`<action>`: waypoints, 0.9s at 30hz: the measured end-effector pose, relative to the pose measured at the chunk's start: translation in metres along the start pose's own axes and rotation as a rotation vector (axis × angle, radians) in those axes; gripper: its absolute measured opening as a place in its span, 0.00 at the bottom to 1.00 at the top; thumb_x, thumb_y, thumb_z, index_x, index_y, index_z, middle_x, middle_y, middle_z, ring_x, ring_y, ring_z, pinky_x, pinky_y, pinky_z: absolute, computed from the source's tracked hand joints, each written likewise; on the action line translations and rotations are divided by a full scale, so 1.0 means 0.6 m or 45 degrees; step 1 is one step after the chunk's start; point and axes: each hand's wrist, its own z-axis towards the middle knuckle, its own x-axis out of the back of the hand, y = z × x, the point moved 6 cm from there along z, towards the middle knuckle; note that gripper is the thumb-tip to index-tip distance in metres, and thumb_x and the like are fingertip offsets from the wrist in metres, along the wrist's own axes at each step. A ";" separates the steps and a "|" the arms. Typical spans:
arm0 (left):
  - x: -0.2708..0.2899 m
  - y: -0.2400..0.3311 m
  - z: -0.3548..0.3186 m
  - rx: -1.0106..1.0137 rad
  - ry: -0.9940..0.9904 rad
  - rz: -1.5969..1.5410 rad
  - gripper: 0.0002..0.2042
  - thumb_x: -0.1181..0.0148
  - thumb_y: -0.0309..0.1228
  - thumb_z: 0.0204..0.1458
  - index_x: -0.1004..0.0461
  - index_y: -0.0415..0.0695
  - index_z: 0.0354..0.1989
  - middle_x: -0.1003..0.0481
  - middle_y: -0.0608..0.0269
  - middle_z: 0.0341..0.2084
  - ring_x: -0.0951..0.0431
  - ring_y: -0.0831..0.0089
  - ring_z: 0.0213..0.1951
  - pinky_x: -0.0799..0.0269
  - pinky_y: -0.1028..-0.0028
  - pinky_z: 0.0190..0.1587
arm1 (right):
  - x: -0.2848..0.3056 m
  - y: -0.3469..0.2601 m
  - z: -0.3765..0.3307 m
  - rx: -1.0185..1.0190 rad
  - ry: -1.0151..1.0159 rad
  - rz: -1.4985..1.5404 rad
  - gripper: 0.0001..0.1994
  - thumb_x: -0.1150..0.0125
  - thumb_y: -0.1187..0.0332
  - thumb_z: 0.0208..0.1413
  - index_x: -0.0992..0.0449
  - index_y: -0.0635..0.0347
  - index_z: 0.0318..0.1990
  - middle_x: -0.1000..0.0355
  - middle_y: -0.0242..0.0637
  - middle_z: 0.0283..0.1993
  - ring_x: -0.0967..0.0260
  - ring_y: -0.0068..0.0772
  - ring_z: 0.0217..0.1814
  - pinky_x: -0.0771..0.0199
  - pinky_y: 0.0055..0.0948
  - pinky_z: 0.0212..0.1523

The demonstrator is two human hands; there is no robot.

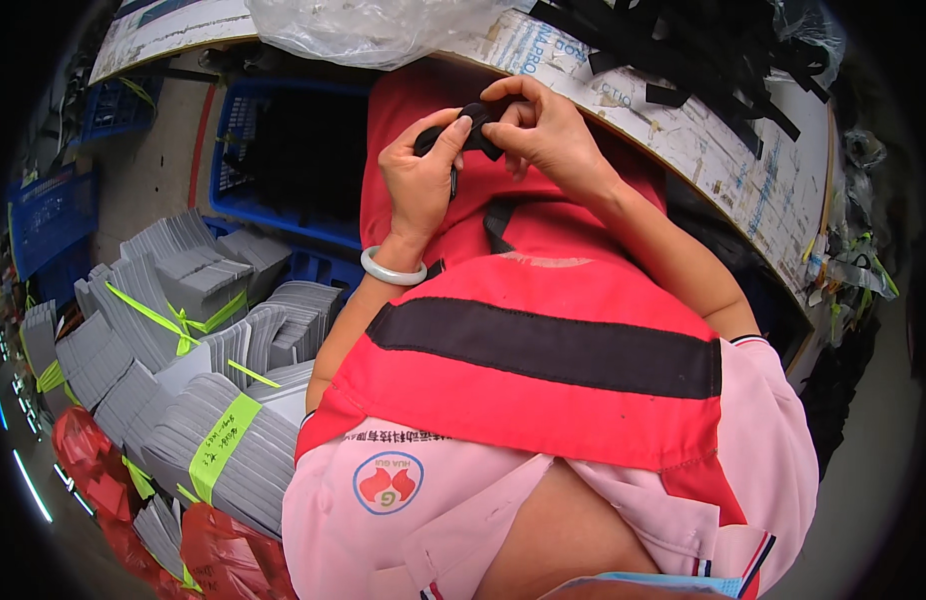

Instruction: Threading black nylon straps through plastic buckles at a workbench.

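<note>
Over my lap, my left hand (pixel 420 180) is closed on a folded black strap (pixel 475 118), its thumb pressed on top. One dark end of the strap sticks out beyond the left fingers and another part hangs below them. My right hand (pixel 555 145) has its fingers curled and pinched at the strap's right side, partly hiding it. Both hands are close together, just off the table's near edge. A pale bangle (pixel 393 268) circles my left wrist.
A board-topped table (pixel 723 170) curves ahead and right, bearing loose black straps (pixel 683 50) and clear plastic film (pixel 373 30). At left, a blue crate (pixel 228 190) holds dark material. Grey sheet bundles (pixel 133 350) with yellow-green ties and red bags (pixel 233 550) lie nearer.
</note>
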 end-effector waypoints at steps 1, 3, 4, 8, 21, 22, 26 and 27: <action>-0.001 0.002 -0.001 -0.002 0.000 0.001 0.07 0.37 0.26 0.54 0.20 0.37 0.38 0.29 0.72 0.16 0.33 0.88 0.18 0.44 0.85 0.19 | -0.003 0.000 -0.001 -0.024 -0.011 0.015 0.17 0.40 0.74 0.54 0.34 0.69 0.50 0.32 0.31 0.24 0.31 0.19 0.20 0.30 0.18 0.20; -0.001 0.008 -0.003 -0.007 0.013 0.063 0.07 0.36 0.26 0.53 0.20 0.38 0.38 0.29 0.73 0.17 0.34 0.88 0.18 0.43 0.85 0.19 | -0.006 0.001 -0.002 -0.047 -0.023 0.030 0.17 0.40 0.75 0.55 0.35 0.68 0.51 0.33 0.29 0.24 0.33 0.18 0.19 0.31 0.17 0.20; 0.000 0.008 -0.005 -0.008 0.012 0.064 0.07 0.36 0.26 0.53 0.20 0.38 0.38 0.29 0.73 0.17 0.34 0.88 0.18 0.43 0.85 0.19 | -0.005 0.004 -0.003 -0.071 -0.021 0.071 0.17 0.40 0.74 0.56 0.35 0.67 0.52 0.33 0.30 0.25 0.32 0.18 0.21 0.29 0.17 0.22; 0.002 0.020 -0.004 -0.188 -0.031 0.211 0.06 0.36 0.24 0.53 0.20 0.38 0.38 0.27 0.73 0.21 0.32 0.87 0.22 0.40 0.84 0.22 | -0.013 0.020 -0.003 -0.075 0.081 0.345 0.15 0.43 0.72 0.59 0.33 0.69 0.51 0.28 0.35 0.30 0.27 0.22 0.26 0.21 0.20 0.28; 0.060 0.051 -0.028 0.046 -0.400 0.111 0.05 0.37 0.21 0.52 0.22 0.35 0.37 0.25 0.69 0.26 0.31 0.86 0.28 0.37 0.86 0.30 | -0.047 0.040 0.011 -0.295 -0.487 0.301 0.11 0.40 0.63 0.59 0.24 0.63 0.36 0.28 0.30 0.25 0.31 0.17 0.20 0.29 0.15 0.22; 0.059 0.053 -0.031 0.052 -0.446 0.120 0.05 0.37 0.21 0.52 0.22 0.35 0.36 0.25 0.69 0.27 0.30 0.85 0.28 0.37 0.85 0.31 | -0.045 0.038 0.019 -0.225 -0.381 0.219 0.12 0.40 0.62 0.59 0.23 0.63 0.35 0.29 0.28 0.24 0.31 0.16 0.21 0.29 0.17 0.22; 0.070 0.063 -0.038 0.089 -0.360 0.113 0.04 0.38 0.20 0.52 0.22 0.35 0.35 0.23 0.67 0.29 0.27 0.82 0.32 0.35 0.84 0.36 | -0.041 0.014 0.022 -0.299 -0.456 0.088 0.11 0.39 0.62 0.58 0.23 0.62 0.33 0.31 0.26 0.22 0.36 0.15 0.19 0.36 0.17 0.21; 0.069 0.063 -0.037 0.088 -0.359 0.113 0.04 0.38 0.20 0.52 0.22 0.35 0.35 0.23 0.67 0.29 0.27 0.82 0.32 0.35 0.84 0.36 | -0.041 0.014 0.020 -0.299 -0.457 0.088 0.11 0.39 0.62 0.58 0.23 0.62 0.33 0.31 0.26 0.22 0.36 0.15 0.19 0.36 0.17 0.21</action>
